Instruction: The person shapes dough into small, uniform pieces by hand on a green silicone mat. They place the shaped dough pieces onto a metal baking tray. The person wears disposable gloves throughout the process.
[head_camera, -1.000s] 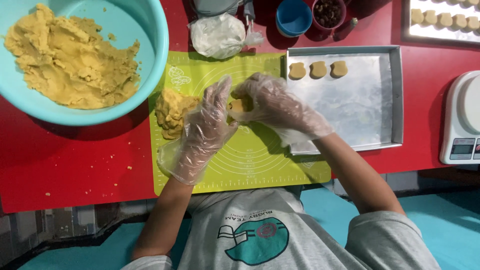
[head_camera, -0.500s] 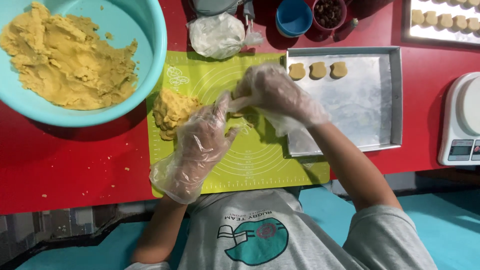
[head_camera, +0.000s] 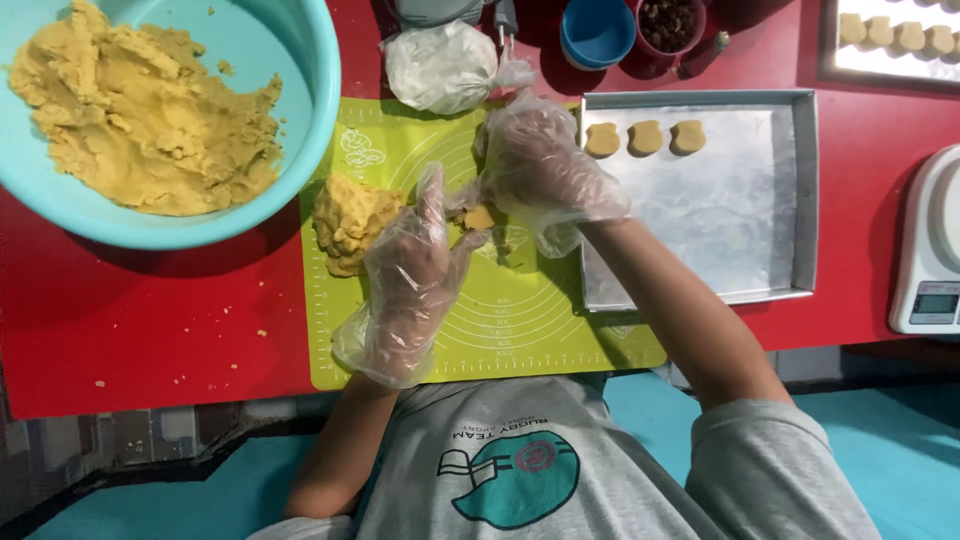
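Observation:
Both of my hands wear clear plastic gloves over a green silicone mat (head_camera: 520, 330). My right hand (head_camera: 545, 170) pinches a small piece of yellow dough (head_camera: 481, 217) between its fingertips. My left hand (head_camera: 410, 275) is spread flat with fingers apart, just left of that piece and holding nothing. A lump of the same dough (head_camera: 350, 220) lies on the mat beside my left hand. Three shaped dough pieces (head_camera: 645, 137) sit in a row at the top of a metal baking tray (head_camera: 800, 200) to the right.
A large turquoise bowl (head_camera: 300, 130) of dough stands at the upper left on the red table (head_camera: 150, 320). A tied plastic bag (head_camera: 440, 65), a blue cup (head_camera: 597, 30) and a cup of dark bits (head_camera: 668, 22) stand behind the mat. A white kitchen scale (head_camera: 930, 250) is at the right edge.
My hands have drawn apart. The left hand has opened and dropped toward me, while the right hand keeps the small dough piece and has lifted slightly away.

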